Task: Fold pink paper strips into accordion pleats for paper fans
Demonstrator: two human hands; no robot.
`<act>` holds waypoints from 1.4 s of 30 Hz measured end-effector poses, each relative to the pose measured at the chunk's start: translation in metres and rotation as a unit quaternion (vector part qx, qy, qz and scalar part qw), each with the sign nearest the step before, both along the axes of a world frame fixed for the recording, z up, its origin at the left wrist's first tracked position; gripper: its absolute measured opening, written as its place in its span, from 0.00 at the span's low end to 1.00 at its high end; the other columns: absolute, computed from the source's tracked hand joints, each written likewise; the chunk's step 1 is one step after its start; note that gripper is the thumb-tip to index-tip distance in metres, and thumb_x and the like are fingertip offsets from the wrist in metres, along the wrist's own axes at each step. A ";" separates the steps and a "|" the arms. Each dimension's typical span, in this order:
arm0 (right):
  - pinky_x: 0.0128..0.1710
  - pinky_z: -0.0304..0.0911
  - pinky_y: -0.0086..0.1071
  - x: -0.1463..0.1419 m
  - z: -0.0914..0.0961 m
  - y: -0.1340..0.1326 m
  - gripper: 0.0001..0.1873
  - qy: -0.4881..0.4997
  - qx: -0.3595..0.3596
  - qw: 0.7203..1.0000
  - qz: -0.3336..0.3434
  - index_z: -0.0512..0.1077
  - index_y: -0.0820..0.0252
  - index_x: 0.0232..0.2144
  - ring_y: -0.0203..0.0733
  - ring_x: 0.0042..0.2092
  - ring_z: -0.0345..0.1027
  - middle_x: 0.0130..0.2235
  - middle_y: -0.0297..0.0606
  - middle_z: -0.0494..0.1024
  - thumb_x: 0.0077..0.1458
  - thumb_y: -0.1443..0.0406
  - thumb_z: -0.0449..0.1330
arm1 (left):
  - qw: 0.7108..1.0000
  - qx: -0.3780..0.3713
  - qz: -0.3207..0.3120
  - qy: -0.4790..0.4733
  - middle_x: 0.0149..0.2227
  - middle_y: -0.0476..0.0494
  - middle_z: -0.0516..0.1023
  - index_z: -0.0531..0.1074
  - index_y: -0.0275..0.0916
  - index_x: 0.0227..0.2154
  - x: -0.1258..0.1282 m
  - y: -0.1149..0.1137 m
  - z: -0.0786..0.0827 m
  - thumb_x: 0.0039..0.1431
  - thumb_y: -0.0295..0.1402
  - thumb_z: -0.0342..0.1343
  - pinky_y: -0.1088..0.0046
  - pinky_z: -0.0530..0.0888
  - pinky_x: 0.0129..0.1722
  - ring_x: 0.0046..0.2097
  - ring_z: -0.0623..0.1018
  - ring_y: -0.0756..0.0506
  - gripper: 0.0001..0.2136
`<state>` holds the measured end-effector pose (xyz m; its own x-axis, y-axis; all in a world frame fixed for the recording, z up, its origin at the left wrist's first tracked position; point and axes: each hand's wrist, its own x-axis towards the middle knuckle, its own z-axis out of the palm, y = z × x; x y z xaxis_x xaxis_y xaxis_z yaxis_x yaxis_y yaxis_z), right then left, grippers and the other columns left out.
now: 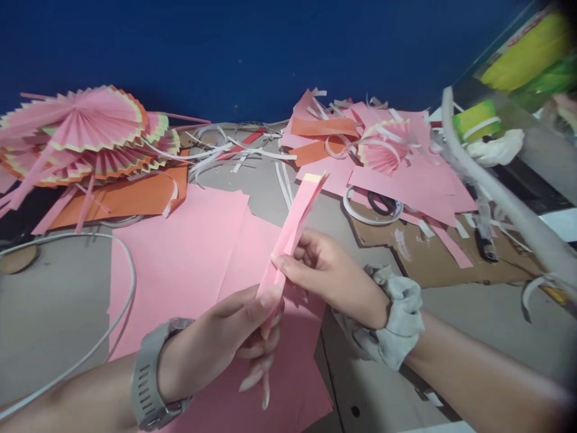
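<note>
In left grip and right grip, both closed: pinching strip; possibly skewing it through uneven squeezing, or letting it spring open through slackening.

Deep blue wall behind a cluttered grey tabletop.

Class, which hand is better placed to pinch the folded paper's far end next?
Probably the right hand: it holds the folded paper nearer that end, while the left hand grips it closer to the person.
</note>
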<state>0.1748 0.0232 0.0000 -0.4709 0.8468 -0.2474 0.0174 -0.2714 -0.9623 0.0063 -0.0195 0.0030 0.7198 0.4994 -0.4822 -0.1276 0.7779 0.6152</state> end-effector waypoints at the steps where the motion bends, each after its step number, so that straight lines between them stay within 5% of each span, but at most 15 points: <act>1: 0.18 0.54 0.22 0.000 0.000 0.000 0.12 -0.007 0.002 1.000 0.004 0.63 0.60 0.34 0.27 0.21 0.57 0.22 0.26 0.63 0.51 0.59 0.59 | 1.000 0.011 -0.003 0.009 0.14 0.60 0.52 0.58 0.38 0.22 0.000 0.000 -0.001 0.61 0.44 0.42 0.79 0.72 0.19 0.13 0.60 0.58 0.17; 7: 0.20 0.52 0.25 0.000 0.000 -0.002 0.14 -0.055 0.066 0.996 -0.010 0.59 0.59 0.28 0.28 0.22 0.55 0.22 0.26 0.60 0.54 0.55 0.54 | 0.980 0.142 0.026 0.135 0.14 0.59 0.54 0.56 0.40 0.23 0.002 -0.004 -0.004 0.62 0.43 0.41 0.78 0.68 0.18 0.14 0.62 0.55 0.16; 12: 0.25 0.55 0.26 -0.002 0.003 -0.008 0.16 -0.161 0.152 0.975 0.002 0.62 0.60 0.25 0.32 0.27 0.58 0.25 0.31 0.65 0.57 0.55 0.51 | 0.838 0.393 0.019 0.377 0.21 0.55 0.59 0.58 0.40 0.28 0.002 -0.003 0.004 0.63 0.38 0.41 0.75 0.60 0.23 0.22 0.60 0.52 0.10; 15: 0.24 0.54 0.26 -0.004 0.006 -0.009 0.15 -0.174 0.156 0.972 0.016 0.65 0.61 0.27 0.33 0.27 0.60 0.26 0.33 0.69 0.56 0.55 0.51 | 0.820 0.412 -0.006 0.396 0.22 0.54 0.58 0.57 0.40 0.28 0.002 -0.001 0.006 0.63 0.38 0.39 0.74 0.59 0.24 0.24 0.59 0.51 0.10; 26: 0.23 0.54 0.24 -0.006 0.009 -0.009 0.18 -0.187 0.181 0.965 0.026 0.62 0.60 0.21 0.30 0.24 0.60 0.21 0.28 0.67 0.59 0.57 0.49 | 0.832 0.416 -0.018 0.366 0.20 0.55 0.57 0.59 0.40 0.25 0.001 -0.003 0.001 0.63 0.37 0.42 0.78 0.60 0.20 0.21 0.59 0.53 0.11; 29: 0.25 0.57 0.24 -0.007 0.009 -0.010 0.18 -0.155 0.150 0.976 0.039 0.61 0.60 0.21 0.30 0.24 0.64 0.20 0.28 0.69 0.59 0.58 0.49 | 0.871 0.351 -0.015 0.343 0.16 0.57 0.58 0.60 0.40 0.24 0.000 -0.005 0.001 0.62 0.38 0.42 0.78 0.62 0.17 0.18 0.62 0.54 0.13; 35: 0.25 0.58 0.26 -0.006 0.007 -0.008 0.15 -0.104 0.112 0.988 0.032 0.58 0.58 0.22 0.30 0.21 0.63 0.18 0.26 0.67 0.58 0.58 0.51 | 0.938 0.285 -0.004 0.195 0.22 0.50 0.74 0.64 0.38 0.30 0.000 0.000 0.001 0.65 0.31 0.37 0.72 0.72 0.35 0.27 0.76 0.51 0.13; 42: 0.28 0.59 0.27 -0.004 0.004 -0.004 0.11 -0.043 0.101 0.994 0.027 0.59 0.58 0.24 0.31 0.24 0.63 0.19 0.26 0.66 0.56 0.61 0.53 | 0.984 0.165 0.015 0.061 0.24 0.48 0.76 0.65 0.37 0.35 0.000 0.001 -0.001 0.66 0.32 0.36 0.74 0.73 0.29 0.25 0.78 0.50 0.12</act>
<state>0.1712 0.0192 0.0036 -0.5019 0.8571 -0.1162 0.1117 -0.0690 -0.9913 0.0060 -0.0182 0.0023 0.6483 0.6643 -0.3720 -0.0569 0.5295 0.8464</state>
